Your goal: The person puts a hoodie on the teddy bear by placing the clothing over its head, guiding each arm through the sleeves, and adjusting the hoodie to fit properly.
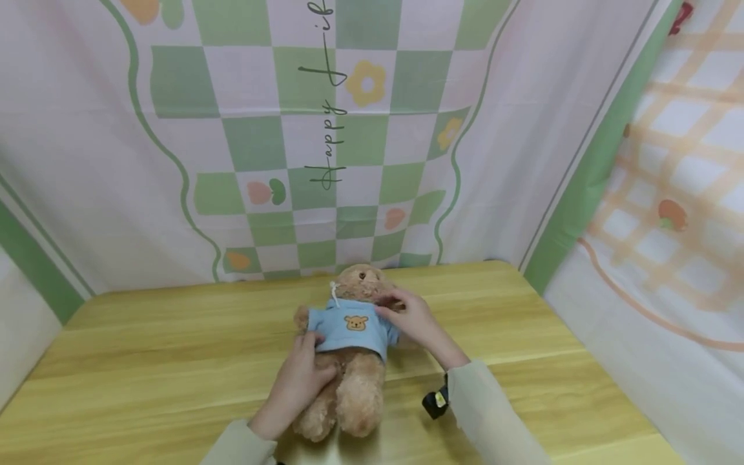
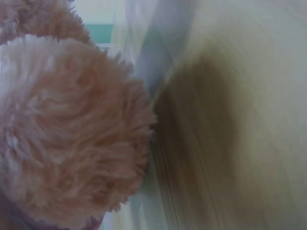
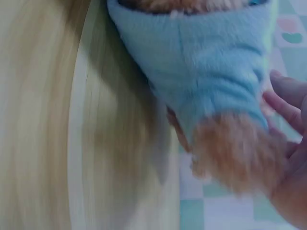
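A brown plush teddy bear (image 1: 360, 394) lies on its back on the wooden table, head toward the back wall. It wears a light-blue shirt (image 1: 340, 332) with a bear-face patch, and a white cord shows at its neck. My left hand (image 1: 299, 371) holds the bear at the hip, thumb over the thigh and fingers by the shirt hem. Over the shoulder and neck, my right hand (image 1: 409, 316) touches the bear with loosely bent fingers. A furry leg end (image 2: 72, 129) fills much of the left wrist view. The right wrist view has a furry arm (image 3: 235, 151) below the sleeve.
The yellow wooden table (image 1: 174, 361) ends at a curtain (image 1: 360, 142) with green checks and flowers. Another curtain (image 1: 680, 194) with an orange grid hangs at the right. A small black device (image 1: 434, 403) sits at my right wrist.
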